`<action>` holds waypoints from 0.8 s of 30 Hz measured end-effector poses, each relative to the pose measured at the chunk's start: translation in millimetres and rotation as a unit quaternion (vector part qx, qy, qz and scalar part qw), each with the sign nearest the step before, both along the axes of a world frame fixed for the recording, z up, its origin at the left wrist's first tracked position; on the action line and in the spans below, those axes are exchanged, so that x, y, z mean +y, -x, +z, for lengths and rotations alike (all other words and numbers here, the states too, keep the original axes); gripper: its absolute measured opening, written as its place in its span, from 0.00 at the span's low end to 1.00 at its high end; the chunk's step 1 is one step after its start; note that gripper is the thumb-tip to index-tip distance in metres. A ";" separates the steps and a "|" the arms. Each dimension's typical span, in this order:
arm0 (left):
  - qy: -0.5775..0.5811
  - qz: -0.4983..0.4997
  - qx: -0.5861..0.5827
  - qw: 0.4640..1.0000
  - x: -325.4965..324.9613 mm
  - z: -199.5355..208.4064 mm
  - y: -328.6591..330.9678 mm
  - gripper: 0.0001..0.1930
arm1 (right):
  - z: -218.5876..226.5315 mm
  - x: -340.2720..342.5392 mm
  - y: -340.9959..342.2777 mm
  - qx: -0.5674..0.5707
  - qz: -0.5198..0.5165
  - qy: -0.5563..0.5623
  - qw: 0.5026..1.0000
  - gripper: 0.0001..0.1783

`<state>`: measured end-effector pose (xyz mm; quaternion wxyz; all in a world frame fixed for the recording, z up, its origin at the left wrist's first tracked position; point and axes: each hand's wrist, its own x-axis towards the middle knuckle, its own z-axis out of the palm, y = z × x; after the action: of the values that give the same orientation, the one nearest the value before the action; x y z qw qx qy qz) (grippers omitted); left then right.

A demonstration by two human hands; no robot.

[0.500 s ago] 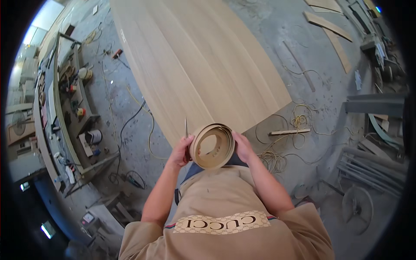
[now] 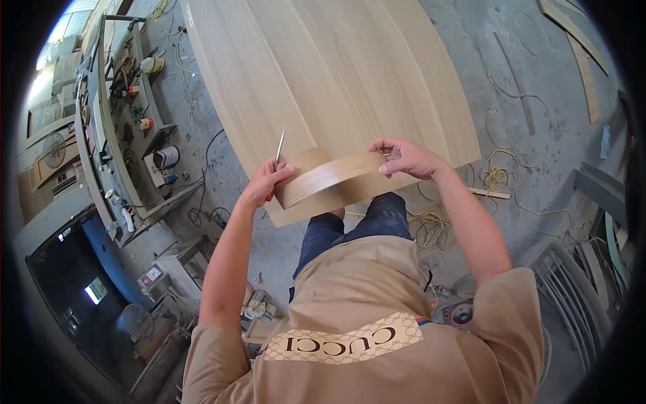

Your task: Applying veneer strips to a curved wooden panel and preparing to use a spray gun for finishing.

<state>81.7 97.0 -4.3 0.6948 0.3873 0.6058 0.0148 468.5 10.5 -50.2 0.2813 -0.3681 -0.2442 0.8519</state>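
Between my hands a strip of wood-grain edge banding (image 2: 336,173) curves above the near end of a large wood-grain panel (image 2: 323,74). More of its curled loop shows behind it. My left hand (image 2: 267,182) is closed at the strip's left end. That hand also keeps a slim, pointed metal tool (image 2: 281,143), its tip aimed away from me; its handle is hidden in the fingers. At the strip's right end my right hand (image 2: 407,160) pinches the banding between thumb and fingers.
A long workbench (image 2: 124,135) with tools and tubs runs along the left. Tangled yellow cords (image 2: 496,176) lie on the floor right of the panel. Metal racks (image 2: 579,289) stand at the lower right, and wooden offcuts (image 2: 582,74) lie at the far right.
The round coil of banding has been turned and drawn out into a curved strip. My hands have moved apart and forward over the panel. The view has shifted too.
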 end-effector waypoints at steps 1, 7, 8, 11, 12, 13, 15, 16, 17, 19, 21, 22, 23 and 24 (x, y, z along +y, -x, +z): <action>-0.008 -0.012 0.017 1.000 3.0 -1.9 -3.2 0.22 | 4.5 -0.4 -7.0 -0.016 0.031 -0.005 0.999 0.27; -0.064 0.065 -0.018 0.996 13.3 12.3 -3.9 0.21 | 25.3 -32.6 -27.7 -0.172 0.172 -0.131 0.961 0.22; -0.065 0.072 -0.033 0.995 14.3 18.6 -1.9 0.20 | 26.7 -40.9 -28.6 -0.203 0.196 -0.130 0.951 0.20; -0.071 0.078 -0.068 0.992 16.8 46.3 7.5 0.20 | 26.5 -65.7 -28.4 -0.349 0.269 -0.181 0.879 0.19; -0.075 0.072 -0.075 0.992 16.6 58.8 12.0 0.20 | 25.5 -74.4 -28.8 -0.368 0.259 -0.174 0.876 0.16; -0.079 0.067 -0.081 0.991 16.6 72.3 16.3 0.20 | 23.4 -83.7 -28.1 -0.417 0.246 -0.191 0.854 0.14; -0.106 0.037 -0.086 0.990 15.9 105.4 28.8 0.21 | 17.2 -102.0 -24.9 -0.493 0.198 -0.228 0.816 0.12; -0.122 0.019 -0.087 0.988 15.5 123.7 35.6 0.22 | 12.9 -111.0 -24.3 -0.515 0.155 -0.248 0.806 0.12; -0.125 0.011 -0.096 0.987 15.8 142.9 43.2 0.23 | 8.3 -119.8 -24.0 -0.536 0.115 -0.263 0.794 0.12; -0.128 0.001 -0.115 0.985 13.9 181.2 57.7 0.24 | -3.9 -135.6 -25.8 -0.561 0.081 -0.242 0.788 0.12; -0.131 -0.007 -0.134 0.982 12.3 212.0 67.7 0.25 | -18.1 -150.1 -27.4 -0.575 0.087 -0.168 0.796 0.14; -0.137 -0.016 -0.143 0.980 12.8 224.3 71.5 0.26 | -27.0 -155.0 -26.5 -0.560 0.081 -0.116 0.816 0.14; -0.150 -0.030 -0.151 0.977 12.8 234.6 74.4 0.27 | -36.4 -158.2 -25.8 -0.548 0.073 -0.062 0.831 0.15; -0.120 -0.040 -0.144 0.981 11.9 244.2 77.3 0.27 | -45.7 -159.9 -25.3 -0.538 0.069 0.015 0.840 0.15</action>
<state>4.4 108.8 239.9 0.7232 0.4856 0.4773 0.1154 493.8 -149.5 -95.9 0.0411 -0.7548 -0.3688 0.5409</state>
